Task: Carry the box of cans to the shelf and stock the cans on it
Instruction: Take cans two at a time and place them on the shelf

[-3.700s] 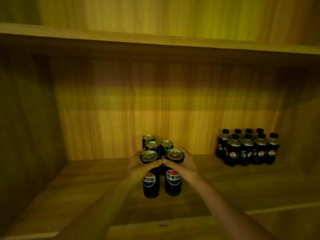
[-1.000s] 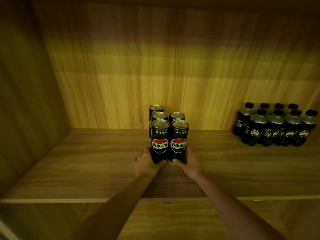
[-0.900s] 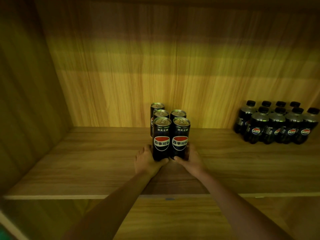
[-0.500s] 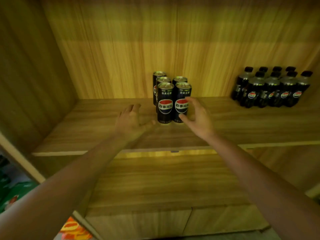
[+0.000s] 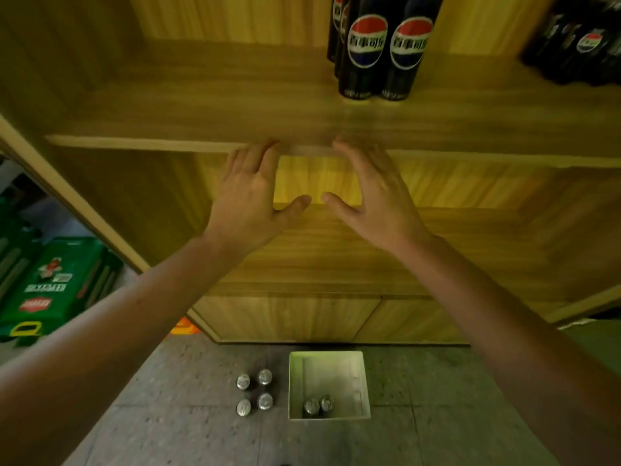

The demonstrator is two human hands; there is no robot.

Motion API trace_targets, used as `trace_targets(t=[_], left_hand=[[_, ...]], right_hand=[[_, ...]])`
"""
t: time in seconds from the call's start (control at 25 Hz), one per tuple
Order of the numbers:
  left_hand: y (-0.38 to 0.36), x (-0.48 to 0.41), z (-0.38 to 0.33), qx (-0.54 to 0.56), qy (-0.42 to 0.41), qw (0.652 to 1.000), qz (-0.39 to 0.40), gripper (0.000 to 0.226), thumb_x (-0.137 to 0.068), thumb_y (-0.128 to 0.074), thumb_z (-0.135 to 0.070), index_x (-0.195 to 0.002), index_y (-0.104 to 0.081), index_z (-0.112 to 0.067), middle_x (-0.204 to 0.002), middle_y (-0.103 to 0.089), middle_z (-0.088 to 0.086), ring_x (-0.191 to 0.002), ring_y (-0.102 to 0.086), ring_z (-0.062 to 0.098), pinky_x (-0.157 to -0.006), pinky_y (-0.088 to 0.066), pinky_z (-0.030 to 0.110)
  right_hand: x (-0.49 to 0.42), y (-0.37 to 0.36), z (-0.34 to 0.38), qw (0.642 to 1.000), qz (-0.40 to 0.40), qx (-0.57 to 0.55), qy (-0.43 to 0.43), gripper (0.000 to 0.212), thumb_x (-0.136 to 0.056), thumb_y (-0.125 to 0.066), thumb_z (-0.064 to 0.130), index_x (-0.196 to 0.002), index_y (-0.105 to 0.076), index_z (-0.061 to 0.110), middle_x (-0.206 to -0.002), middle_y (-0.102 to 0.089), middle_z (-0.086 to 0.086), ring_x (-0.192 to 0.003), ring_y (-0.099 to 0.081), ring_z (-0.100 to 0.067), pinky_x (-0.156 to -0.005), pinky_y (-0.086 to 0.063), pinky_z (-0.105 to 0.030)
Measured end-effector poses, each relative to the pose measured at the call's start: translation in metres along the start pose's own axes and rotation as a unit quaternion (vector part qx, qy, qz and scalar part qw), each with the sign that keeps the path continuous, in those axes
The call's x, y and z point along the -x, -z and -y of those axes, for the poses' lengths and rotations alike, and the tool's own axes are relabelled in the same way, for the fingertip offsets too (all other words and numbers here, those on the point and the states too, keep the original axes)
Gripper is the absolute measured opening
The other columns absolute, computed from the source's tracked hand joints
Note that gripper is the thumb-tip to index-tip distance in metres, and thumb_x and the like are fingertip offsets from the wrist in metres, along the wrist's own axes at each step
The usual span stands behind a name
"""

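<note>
Several black cola cans [image 5: 376, 52] stand in a tight group on the wooden shelf [image 5: 201, 105] at the top of the view. My left hand [image 5: 250, 203] and my right hand [image 5: 373, 200] hover below the shelf's front edge, fingers spread, holding nothing, thumbs almost touching. On the floor below sits a white open box [image 5: 295, 385] with two cans [image 5: 317, 405] in its near corner. Several more cans [image 5: 254, 391] stand on the floor just left of the box.
Black cola bottles [image 5: 584, 42] stand on the same shelf at the far right. A lower shelf board [image 5: 336, 260] and cabinet doors [image 5: 285, 319] lie beneath. Green crates [image 5: 50, 287] sit beyond the unit's left side. The floor [image 5: 453, 415] is grey tile.
My hands have let go of the two front cans and pulled back below the shelf edge. My view has tipped down, bringing the floor, box and loose cans into sight.
</note>
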State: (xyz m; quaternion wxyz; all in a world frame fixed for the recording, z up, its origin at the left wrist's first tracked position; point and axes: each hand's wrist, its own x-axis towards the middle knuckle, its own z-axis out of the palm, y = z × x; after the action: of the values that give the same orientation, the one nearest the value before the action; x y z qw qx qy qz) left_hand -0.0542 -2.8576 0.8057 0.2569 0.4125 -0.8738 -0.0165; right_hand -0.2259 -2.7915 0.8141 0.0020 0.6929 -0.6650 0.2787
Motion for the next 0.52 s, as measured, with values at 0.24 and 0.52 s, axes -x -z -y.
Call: trace_targets(t=[0.24, 0.52], left_hand=[[-0.087, 0.071, 0.018, -0.043, 0.007, 0.999, 0.010, 0.075, -0.078, -0.049, -0.055, -0.132, -0.039, -0.004, -0.135, -0.047, 0.019, -0.126, -0.043, 0.035, -0.107, -0.032, 0.050], [-0.278, 0.171, 0.034, -0.031, -0.005, 0.998, 0.055, 0.078, -0.076, -0.053, -0.054, -0.133, -0.038, -0.004, -0.136, -0.047, 0.019, -0.123, -0.045, 0.035, -0.106, -0.031, 0.048]], right_hand=[[0.061, -0.079, -0.053, 0.999, 0.033, 0.003, -0.002, 0.066, -0.083, -0.056, 0.041, -0.137, -0.033, 0.010, -0.147, -0.037, -0.008, -0.134, -0.034, -0.021, -0.113, -0.018, -0.032], [0.173, -0.233, -0.132, 0.995, 0.091, -0.031, -0.042, 0.067, -0.084, -0.057, 0.039, -0.139, -0.029, 0.012, -0.148, -0.034, -0.007, -0.136, -0.029, -0.022, -0.112, -0.016, -0.031]])
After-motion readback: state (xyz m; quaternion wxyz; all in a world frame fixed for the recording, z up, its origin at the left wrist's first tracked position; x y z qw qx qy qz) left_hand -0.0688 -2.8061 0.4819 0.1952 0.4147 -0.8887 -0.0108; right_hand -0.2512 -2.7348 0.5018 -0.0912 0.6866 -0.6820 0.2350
